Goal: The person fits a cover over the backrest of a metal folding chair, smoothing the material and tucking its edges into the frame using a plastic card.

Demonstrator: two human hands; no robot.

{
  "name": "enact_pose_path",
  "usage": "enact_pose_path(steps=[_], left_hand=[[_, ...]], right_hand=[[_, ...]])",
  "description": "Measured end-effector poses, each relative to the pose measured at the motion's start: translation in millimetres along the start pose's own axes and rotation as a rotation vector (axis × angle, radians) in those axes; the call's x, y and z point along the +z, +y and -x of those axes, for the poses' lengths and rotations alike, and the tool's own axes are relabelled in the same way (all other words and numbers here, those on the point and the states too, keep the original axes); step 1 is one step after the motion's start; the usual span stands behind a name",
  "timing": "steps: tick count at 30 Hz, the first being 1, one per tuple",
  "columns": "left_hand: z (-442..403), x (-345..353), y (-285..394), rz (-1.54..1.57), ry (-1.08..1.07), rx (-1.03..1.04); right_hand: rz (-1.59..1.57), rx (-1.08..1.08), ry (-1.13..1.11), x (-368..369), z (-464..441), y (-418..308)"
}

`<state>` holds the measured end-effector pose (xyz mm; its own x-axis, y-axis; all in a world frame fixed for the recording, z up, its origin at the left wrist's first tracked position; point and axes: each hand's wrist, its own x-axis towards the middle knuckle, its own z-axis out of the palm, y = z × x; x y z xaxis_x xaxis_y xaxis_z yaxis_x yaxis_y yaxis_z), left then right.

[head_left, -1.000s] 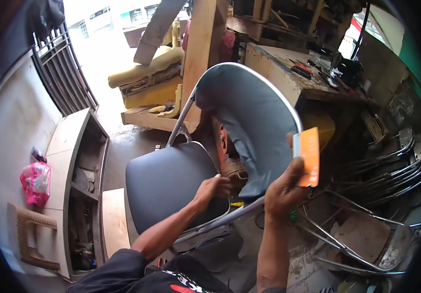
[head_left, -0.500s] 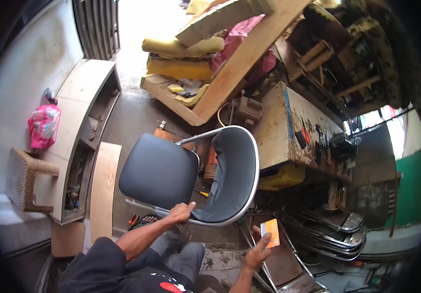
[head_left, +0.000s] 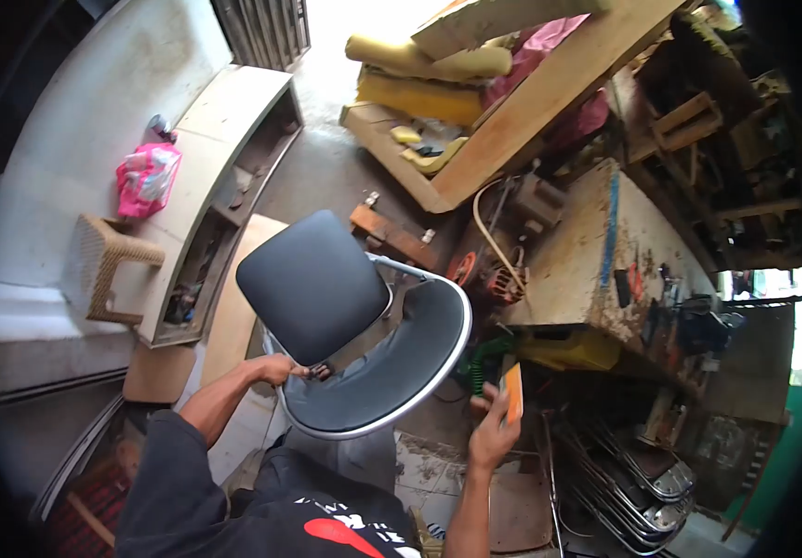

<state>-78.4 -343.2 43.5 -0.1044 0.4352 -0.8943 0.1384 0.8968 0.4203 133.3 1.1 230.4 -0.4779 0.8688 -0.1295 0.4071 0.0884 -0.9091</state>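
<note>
A metal-framed chair stands before me, with a dark padded seat (head_left: 312, 284) and a curved dark backrest (head_left: 382, 386) tilted toward me. My left hand (head_left: 278, 368) is closed on the chair frame, at the edge between seat and backrest. Right of the chair, my right hand (head_left: 494, 430) is held up, its fingers and thumb around an orange card (head_left: 513, 392). The card is seen nearly edge-on and does not touch the chair.
A low cabinet (head_left: 198, 177) with a pink bag (head_left: 148, 179) and a wicker stool (head_left: 117, 265) are left. A worn workbench (head_left: 563, 279) holding tools stands right, above stacked metal chair frames (head_left: 633, 493). Wooden furniture parts (head_left: 531, 112) lean behind.
The chair has turned and its backrest has tipped down toward me. My left hand has taken hold of the frame. My right hand has moved away from the backrest with the orange card.
</note>
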Motion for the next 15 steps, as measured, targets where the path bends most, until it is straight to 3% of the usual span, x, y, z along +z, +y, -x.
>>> enact_pose_path(steps=[2,4,6,8,9,10,11,13,14,15], left_hand=[[11.2,2.9,-20.2,0.026,0.113,0.050],[-9.0,22.6,-77.1,-0.175,0.171,0.026],[21.0,18.7,-69.4,-0.059,0.282,0.003],[8.1,27.0,-104.7,-0.059,0.324,-0.052],[19.1,29.7,-100.8,-0.029,0.332,-0.063],[38.2,26.4,-83.3,0.006,0.402,-0.168],[51.6,23.6,-69.5,0.048,0.466,-0.280],[61.7,23.3,-66.9,0.179,0.667,-0.384],[57.8,33.4,-77.5,0.187,0.924,-0.348],[76.3,28.9,-46.9,0.179,1.058,-0.357]], right_hand=[[-0.107,-0.050,-0.129,21.5,-36.3,7.0],[0.125,-0.178,-0.253,49.6,-66.5,-13.2],[0.189,-0.314,-0.426,81.5,-82.9,-27.0],[0.248,-0.551,-0.565,111.7,-80.3,-35.5],[0.235,-0.552,-0.663,122.2,-72.2,-38.0],[0.227,-0.547,-0.767,131.2,-62.7,-38.8],[0.265,-0.697,-0.804,140.7,-53.0,-39.8],[0.316,-0.793,-0.944,152.4,-34.6,-38.0],[0.356,-0.893,-1.028,158.7,-26.5,-36.5],[0.332,-0.901,-1.115,163.6,-17.2,-29.2]])
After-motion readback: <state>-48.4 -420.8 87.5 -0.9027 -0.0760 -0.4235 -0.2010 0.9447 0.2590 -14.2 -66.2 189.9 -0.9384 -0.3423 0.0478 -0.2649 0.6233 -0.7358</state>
